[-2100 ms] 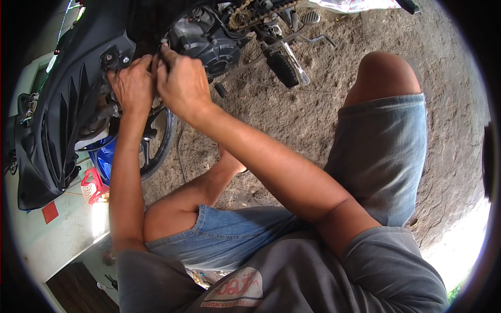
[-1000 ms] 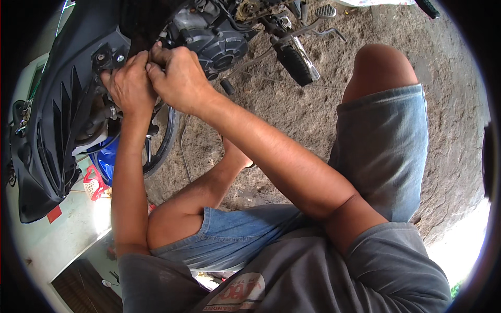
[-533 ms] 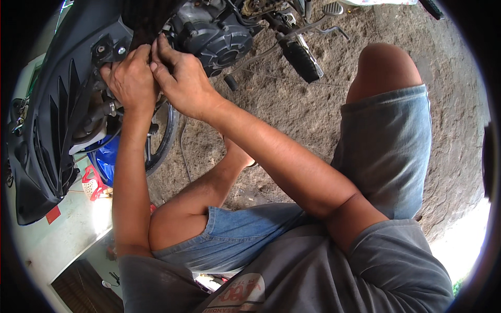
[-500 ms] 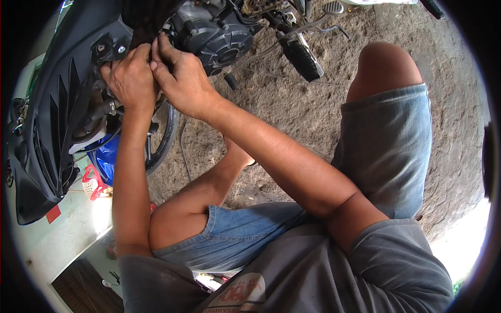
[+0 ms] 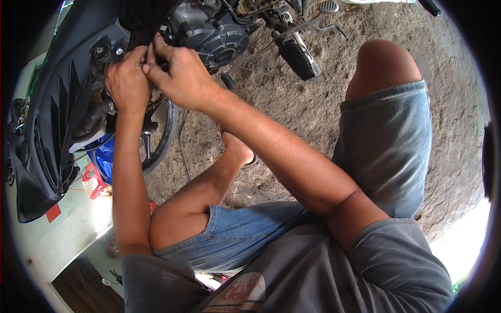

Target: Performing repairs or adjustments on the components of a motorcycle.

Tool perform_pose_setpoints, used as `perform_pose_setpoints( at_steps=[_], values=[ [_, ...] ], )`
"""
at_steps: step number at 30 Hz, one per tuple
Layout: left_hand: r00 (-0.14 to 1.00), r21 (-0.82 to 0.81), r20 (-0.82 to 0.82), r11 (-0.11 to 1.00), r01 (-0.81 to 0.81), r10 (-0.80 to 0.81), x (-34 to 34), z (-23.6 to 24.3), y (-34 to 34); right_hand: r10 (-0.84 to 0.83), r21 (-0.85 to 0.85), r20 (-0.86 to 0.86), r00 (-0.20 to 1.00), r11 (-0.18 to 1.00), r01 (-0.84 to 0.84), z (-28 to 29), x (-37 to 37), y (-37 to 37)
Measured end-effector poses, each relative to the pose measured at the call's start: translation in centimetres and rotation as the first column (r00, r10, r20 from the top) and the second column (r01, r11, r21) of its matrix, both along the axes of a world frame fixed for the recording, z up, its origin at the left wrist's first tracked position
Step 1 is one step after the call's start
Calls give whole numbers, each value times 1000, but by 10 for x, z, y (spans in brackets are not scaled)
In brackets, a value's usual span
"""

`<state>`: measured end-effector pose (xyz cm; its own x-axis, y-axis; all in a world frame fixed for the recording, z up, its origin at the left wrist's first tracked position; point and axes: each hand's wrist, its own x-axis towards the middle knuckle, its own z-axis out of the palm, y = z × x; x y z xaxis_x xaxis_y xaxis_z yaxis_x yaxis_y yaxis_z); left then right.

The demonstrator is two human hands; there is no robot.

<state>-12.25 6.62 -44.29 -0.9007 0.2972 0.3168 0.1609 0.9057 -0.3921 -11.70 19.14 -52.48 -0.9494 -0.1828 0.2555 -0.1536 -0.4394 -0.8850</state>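
Observation:
Both my hands are at the motorcycle, close together in the gap between its black side fairing [image 5: 65, 104] and the dark round engine cover [image 5: 222, 44]. My left hand [image 5: 128, 83] is closed, back upward, with its fingertips hidden behind the frame parts. Against it, my right hand [image 5: 182, 78] pinches with thumb and fingers at the same spot. Whatever they hold is too small or too hidden to make out. A bracket with a bolt [image 5: 119, 51] sits just beside my left knuckles.
Below the fairing are a black wheel [image 5: 167, 141] and a blue panel [image 5: 103, 159]. A rubber footpeg [image 5: 298, 58] and a metal pedal [image 5: 327, 7] stick out at upper right. My bent knee [image 5: 389, 68] rises over the rough concrete floor [image 5: 292, 120]. A red-and-white object [image 5: 93, 181] lies at left.
My right hand has shifted slightly left, its thumb now farther over my left hand. The left hand has turned a little and its fingers are drawn in closer. The view has moved slightly.

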Motion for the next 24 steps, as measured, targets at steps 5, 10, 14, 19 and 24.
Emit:
perform_pose_setpoints(
  at_steps=[5,10,14,19,24],
  values=[
    [990,38,125,997,-64,59,1,10,2,96,100,87,991,989,-105,15,-5,18],
    [978,-53,207,998,31,-20,-2,14,-4,-199,246,-122,972,943,224,15,-5,-4],
    [973,26,228,999,-35,28,-1,13,-7,-263,216,-139,955,933,288,10,-1,-14],
    [964,-63,256,996,-60,74,-3,15,0,-177,239,-71,982,952,190,11,-4,-8],
    [972,-98,227,995,-35,57,0,13,-1,-110,247,-35,993,962,115,15,-8,0]
  ],
)
